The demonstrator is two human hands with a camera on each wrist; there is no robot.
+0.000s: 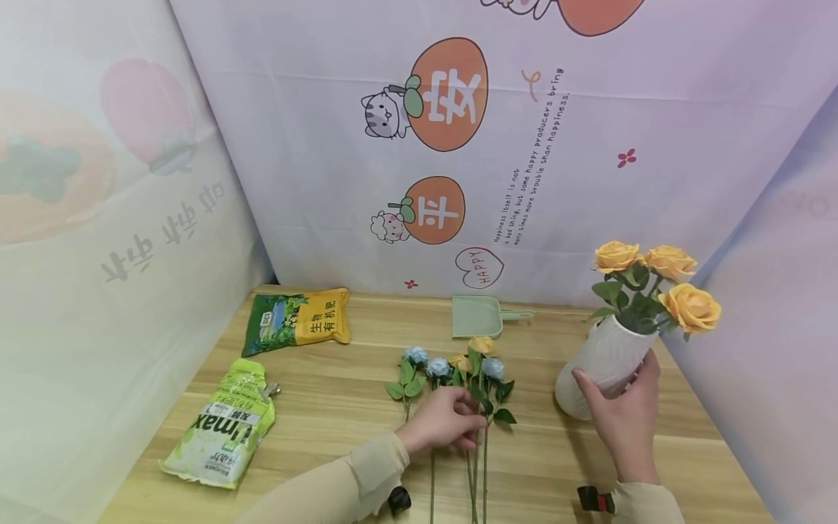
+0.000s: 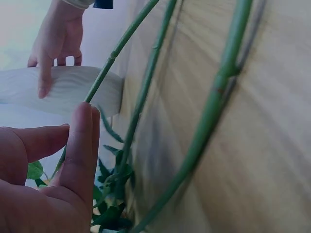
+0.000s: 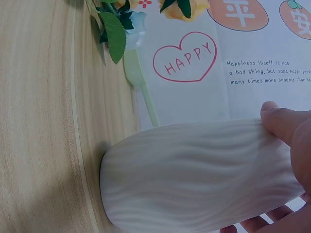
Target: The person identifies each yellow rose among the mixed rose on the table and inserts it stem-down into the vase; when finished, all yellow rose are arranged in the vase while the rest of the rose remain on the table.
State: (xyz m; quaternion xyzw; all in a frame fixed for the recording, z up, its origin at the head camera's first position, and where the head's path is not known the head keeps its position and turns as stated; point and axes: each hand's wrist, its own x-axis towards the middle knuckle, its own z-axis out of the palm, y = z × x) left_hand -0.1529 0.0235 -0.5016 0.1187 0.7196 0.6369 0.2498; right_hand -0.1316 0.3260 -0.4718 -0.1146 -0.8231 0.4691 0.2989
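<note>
Several artificial flowers [image 1: 452, 367], blue and yellow, lie on the wooden table [image 1: 327, 407] with their stems [image 1: 473, 466] pointing toward me. My left hand [image 1: 445, 421] rests on them, fingers fairly straight. In the left wrist view the fingers [image 2: 80, 145] lie against a green stem [image 2: 146, 87] and the thumb stands apart. My right hand [image 1: 622, 418] grips a white ribbed vase [image 1: 602, 356] that leans to the right and holds three yellow roses [image 1: 655, 280]. The right wrist view shows the vase [image 3: 194, 174] with my thumb [image 3: 291, 131] on its side.
A pale green scoop [image 1: 481, 314] lies at the back of the table. A green-yellow bag [image 1: 297, 320] and a light green bag [image 1: 222, 429] lie on the left. Printed cloth [image 1: 458, 145] closes off the back and both sides.
</note>
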